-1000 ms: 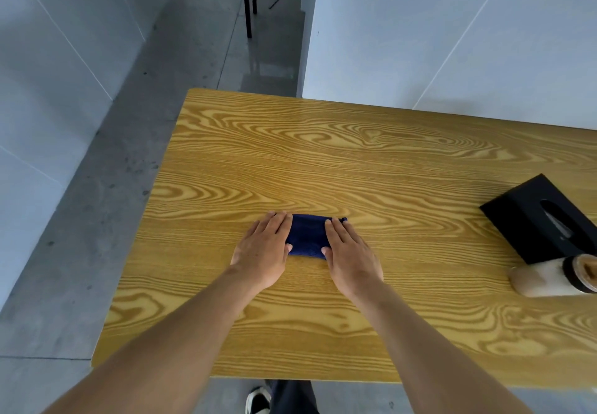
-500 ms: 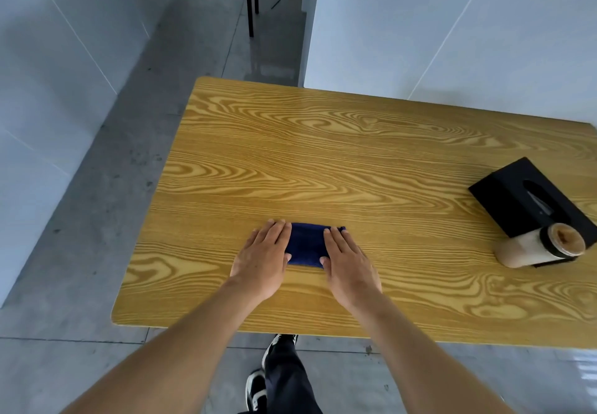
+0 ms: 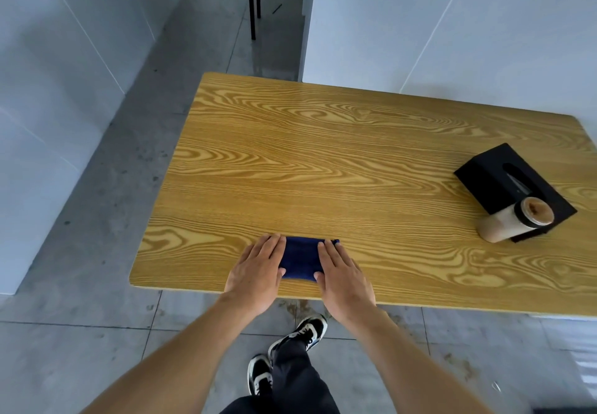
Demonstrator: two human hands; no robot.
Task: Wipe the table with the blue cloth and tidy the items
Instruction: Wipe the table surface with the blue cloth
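Blue cloth point(image 3: 301, 261) folded into a compact rectangle, long axis running along the near edge of the surface point(image 3: 323, 161), one short end pointing toward the tissue box, the other toward the left corner. Lying flat on the wood, close to the near edge and nearer the left corner than the right.

Pinned from both ends: left hand point(image 3: 256, 273) flat over the cloth's left end, right hand point(image 3: 344, 276) flat over its right end, a dark strip of cloth bare between them. Neither grip closed around anything; fingers of both straight, held side by side, palms down and pressing the fabric against the surface, fingertips pointing away from the body toward the far edge. Thumbs tucked inward toward the bare strip, touching the cloth's near edge. Heels of both palms past the cloth, over the near edge of the surface. Forearms bare, stretched forward and converging slightly toward the cloth, wrists roughly straight.

Well right of the cloth, near the right end of the surface: black tissue box point(image 3: 504, 184), set at an angle to the edges. Just beside the box on its near side, touching or nearly so: a cup point(image 3: 513, 223), pale body, dark band under a brownish lid.

Below the near edge, on the grey tiled floor: two black-and-white shoes point(image 3: 303, 333) and dark trousers.
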